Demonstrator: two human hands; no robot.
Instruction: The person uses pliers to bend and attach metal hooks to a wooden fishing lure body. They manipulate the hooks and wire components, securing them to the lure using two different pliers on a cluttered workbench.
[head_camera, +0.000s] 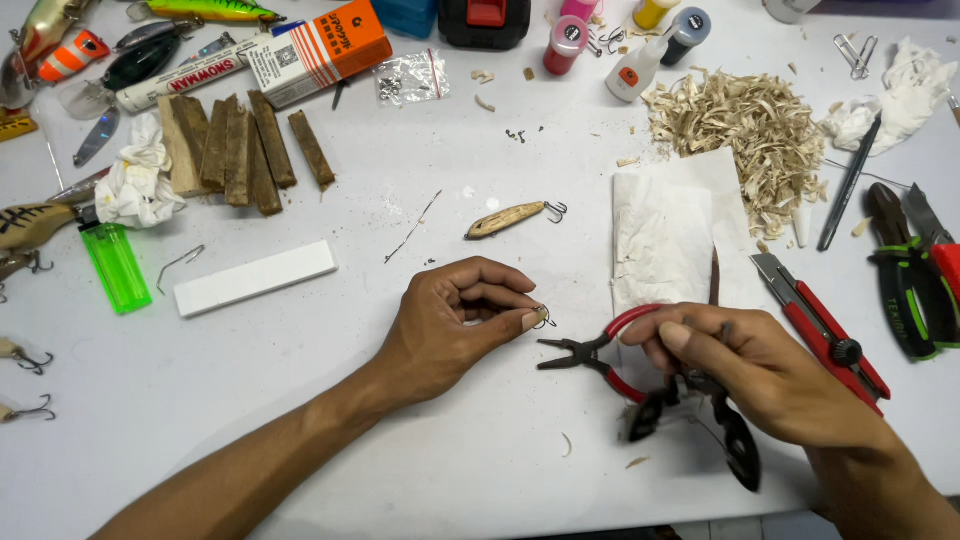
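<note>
My left hand (455, 320) pinches a tiny wooden lure piece with a wire ring (541, 317) between thumb and forefinger, just above the white table (400, 440). My right hand (755, 370) grips red-handled pliers (590, 355), whose dark jaws point left toward that ring and stop just short of it. A second pair of black-handled pliers (735, 440) lies under my right hand. A finished small wooden lure with a treble hook (510, 218) lies on the table beyond my left hand.
A white block (255, 277), a green lighter (115, 265), brown wood strips (240, 145), a heap of wood shavings (745, 125), a paper towel (670, 235), a red utility knife (825, 330), green-handled cutters (910, 290), paint bottles (565, 42) and painted lures (70, 45) ring the work spot.
</note>
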